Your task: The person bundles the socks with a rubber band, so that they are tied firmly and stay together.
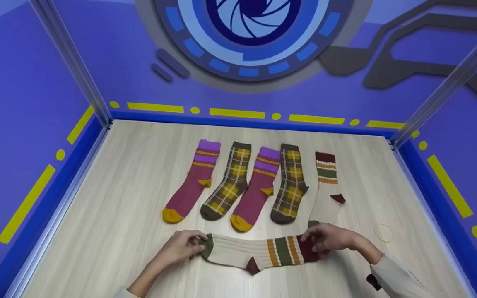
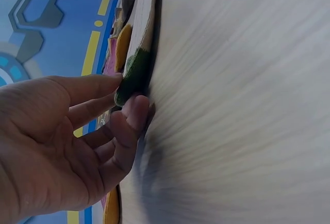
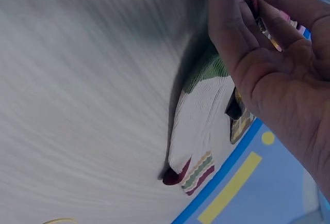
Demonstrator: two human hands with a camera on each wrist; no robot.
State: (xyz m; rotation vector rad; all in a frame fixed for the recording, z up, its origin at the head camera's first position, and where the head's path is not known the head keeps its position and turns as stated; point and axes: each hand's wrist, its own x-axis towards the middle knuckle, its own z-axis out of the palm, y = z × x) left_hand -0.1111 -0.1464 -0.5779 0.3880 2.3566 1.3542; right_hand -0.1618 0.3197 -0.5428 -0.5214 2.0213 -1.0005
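Note:
A cream sock (image 1: 238, 250) with a green toe, maroon heel and striped leg lies sideways across the near part of the table, stretched between both hands. My left hand (image 1: 180, 247) pinches its green toe (image 2: 135, 72) between thumb and fingers. At the other end, my right hand (image 1: 329, 239) pinches the maroon cuff (image 1: 308, 248); in the right wrist view only a bit of that cuff shows between the fingers. A matching cream sock (image 1: 325, 205) lies just beyond my right hand, its toe partly hidden by that hand in the head view.
Two burgundy socks (image 1: 189, 186) with purple cuffs and orange toes alternate with two brown-and-yellow plaid socks (image 1: 290, 186) in a row behind. A thin yellow loop (image 1: 383, 232) lies on the wooden table (image 1: 110, 198) at right. Blue panels (image 1: 238, 101) enclose the back and sides.

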